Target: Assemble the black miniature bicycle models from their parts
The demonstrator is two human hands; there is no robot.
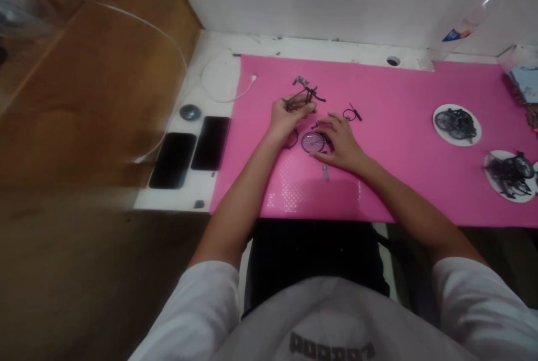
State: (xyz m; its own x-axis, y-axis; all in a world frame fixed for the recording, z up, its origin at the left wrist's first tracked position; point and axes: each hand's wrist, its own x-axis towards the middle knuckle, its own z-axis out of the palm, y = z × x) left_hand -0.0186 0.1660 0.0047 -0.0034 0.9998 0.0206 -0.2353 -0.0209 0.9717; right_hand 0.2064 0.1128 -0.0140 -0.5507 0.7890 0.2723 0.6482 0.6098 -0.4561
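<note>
Left hand (pixel 293 114) pinches a small dark miniature bicycle frame (pixel 306 93) above the pink mat (pixel 395 181). Right hand (pixel 338 142), fingers parted, curls over a round black spoked wheel (pixel 313 142) just below that grip; its hold, cannot tell.

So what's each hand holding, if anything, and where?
The left hand holds the small bicycle frame by its near side. Right hand: at the spoked wheel, grip unclear.

Left hand (pixel 290 116) holding dark miniature frame (pixel 303 93) above pink mat (pixel 395 103).
</note>
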